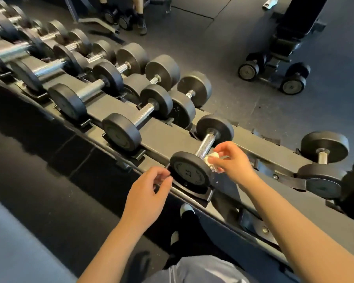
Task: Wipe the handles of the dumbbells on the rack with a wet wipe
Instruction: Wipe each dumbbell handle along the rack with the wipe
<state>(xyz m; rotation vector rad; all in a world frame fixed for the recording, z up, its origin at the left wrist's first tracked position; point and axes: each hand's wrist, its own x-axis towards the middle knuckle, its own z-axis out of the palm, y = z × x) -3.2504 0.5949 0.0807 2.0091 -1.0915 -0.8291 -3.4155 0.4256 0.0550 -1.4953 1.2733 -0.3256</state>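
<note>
Left hand (146, 198): grip loosely curled, holding nothing, beside the near dumbbell's (200, 154) front plate.
Handle (205, 144): knurled steel, stiff, likely heavy (no need to lift); sits on the rack (164, 132).
Right hand (232, 160): grip pinched on the wet wipe (212, 158), soft, bunched against the handle's near end.

Black sloped rack (164, 137) bearing rows of dumbbells (137, 117)
</note>
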